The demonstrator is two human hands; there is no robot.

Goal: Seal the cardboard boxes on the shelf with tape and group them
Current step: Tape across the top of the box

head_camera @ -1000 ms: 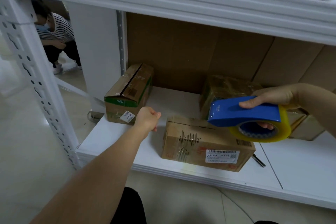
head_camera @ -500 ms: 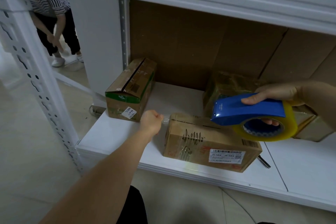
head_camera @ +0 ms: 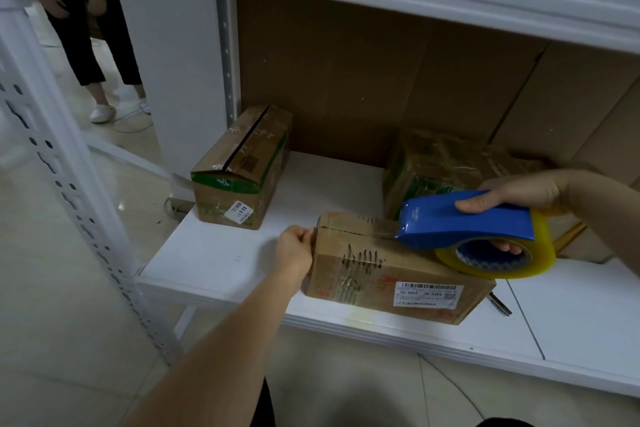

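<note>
My left hand [head_camera: 298, 248] pinches the tape end against the box [head_camera: 391, 267]; my right hand [head_camera: 519, 194] grips the dispenser [head_camera: 467, 222]. Slipping fingers could lift the strip off-seam.

One head-worn view looks forward and down from close in front of the white shelf [head_camera: 225, 253], the floor near and left.

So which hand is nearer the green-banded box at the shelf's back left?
Left. The left hand presses the front box's left end, just right of the green-banded box. The right hand holds the tape dispenser further right.
</note>
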